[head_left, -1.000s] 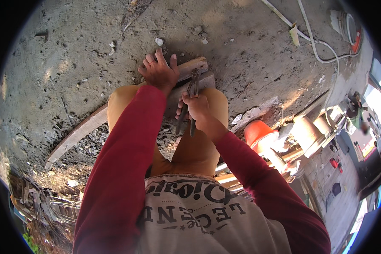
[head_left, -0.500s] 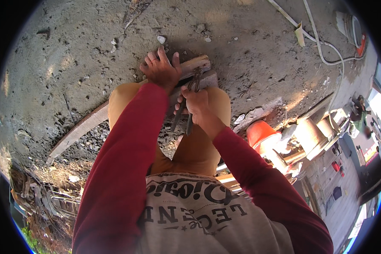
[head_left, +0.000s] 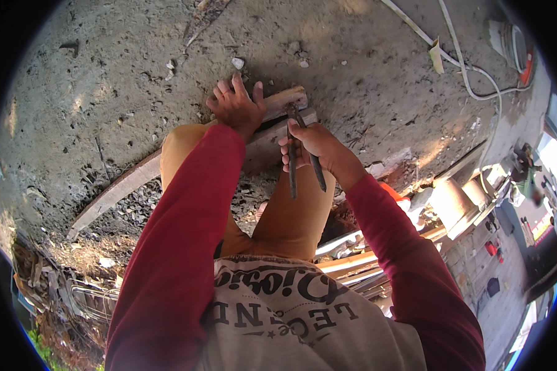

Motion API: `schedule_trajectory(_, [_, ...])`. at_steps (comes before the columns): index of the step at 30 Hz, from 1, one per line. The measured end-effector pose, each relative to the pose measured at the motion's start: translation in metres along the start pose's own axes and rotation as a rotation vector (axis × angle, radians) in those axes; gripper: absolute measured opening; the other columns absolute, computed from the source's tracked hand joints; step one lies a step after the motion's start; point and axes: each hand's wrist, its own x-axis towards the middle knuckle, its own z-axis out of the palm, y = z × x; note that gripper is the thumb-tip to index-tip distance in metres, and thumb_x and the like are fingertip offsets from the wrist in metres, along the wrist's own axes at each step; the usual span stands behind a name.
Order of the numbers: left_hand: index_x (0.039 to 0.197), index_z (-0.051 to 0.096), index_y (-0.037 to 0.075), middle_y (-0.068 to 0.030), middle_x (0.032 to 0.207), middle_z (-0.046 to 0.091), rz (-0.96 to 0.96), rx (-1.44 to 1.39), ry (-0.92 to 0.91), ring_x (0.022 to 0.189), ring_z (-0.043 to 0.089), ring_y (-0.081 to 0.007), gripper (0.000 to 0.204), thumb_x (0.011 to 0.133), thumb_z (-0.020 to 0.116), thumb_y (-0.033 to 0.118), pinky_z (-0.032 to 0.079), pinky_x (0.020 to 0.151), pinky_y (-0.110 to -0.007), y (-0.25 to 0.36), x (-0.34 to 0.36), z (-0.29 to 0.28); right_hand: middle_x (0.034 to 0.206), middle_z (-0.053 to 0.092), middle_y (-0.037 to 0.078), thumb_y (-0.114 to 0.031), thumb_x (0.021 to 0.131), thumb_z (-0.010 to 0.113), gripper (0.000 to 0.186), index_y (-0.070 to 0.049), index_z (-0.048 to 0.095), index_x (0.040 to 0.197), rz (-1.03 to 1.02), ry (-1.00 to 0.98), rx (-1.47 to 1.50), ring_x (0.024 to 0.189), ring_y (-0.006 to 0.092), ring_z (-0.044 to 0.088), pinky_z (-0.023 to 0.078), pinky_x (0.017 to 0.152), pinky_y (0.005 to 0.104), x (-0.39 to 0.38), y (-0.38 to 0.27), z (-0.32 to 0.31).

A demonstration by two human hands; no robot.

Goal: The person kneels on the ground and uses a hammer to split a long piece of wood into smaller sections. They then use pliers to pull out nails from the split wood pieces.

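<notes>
My left hand (head_left: 235,106) rests with outstretched, spread fingers on a weathered wooden plank (head_left: 283,97), by its end. My right hand (head_left: 309,143) grips long dark metal pincers (head_left: 292,184), whose jaws are against the wood at the plank's end; whether they bite on anything there is too small to tell. A second piece of wood (head_left: 260,151) lies alongside, just nearer to me. Both my knees are bent beside the wood. A long, narrow board (head_left: 108,200) runs off to the lower left over gravel and dirt.
Rubble (head_left: 237,63) dots the rough ground. A pale hose (head_left: 467,80) loops at upper right near a white bucket (head_left: 504,43). An orange container (head_left: 395,191) is partly behind my right sleeve, beside timber pieces (head_left: 452,204) and clutter. Scrap wood and wire (head_left: 86,294) lie at lower left.
My right hand and the pincers have swung to the right, with the handles turning. More of the orange container is now hidden by my right arm. My left hand stays on the plank.
</notes>
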Motion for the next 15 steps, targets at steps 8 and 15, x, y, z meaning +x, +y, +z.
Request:
schedule_trajectory(8, [0.133,0.061,0.007,-0.0161,0.11,0.063,-0.003,-0.009,0.034,0.107,0.059,-0.0347,0.059,0.094,0.063,0.05,0.037,0.093,-0.056,0.0,-0.001,0.005,0.07,0.055,0.01,-0.02,0.105,0.064,0.03,0.003,0.053,0.088,-0.202,0.267,0.145,0.049,0.0233,0.058,0.056,0.044,0.0442,0.027,0.046,0.055])
schedule_trajectory(15, [0.133,0.062,0.007,-0.0155,0.109,0.062,-0.007,0.0,0.035,0.106,0.059,-0.0341,0.059,0.093,0.063,0.05,0.037,0.093,-0.054,0.001,-0.005,0.003,0.074,0.06,0.012,-0.026,0.108,0.058,0.031,0.0,0.055,0.093,-0.226,0.304,0.059,0.059,0.0278,0.065,0.062,0.055,0.0488,0.033,0.052,0.062])
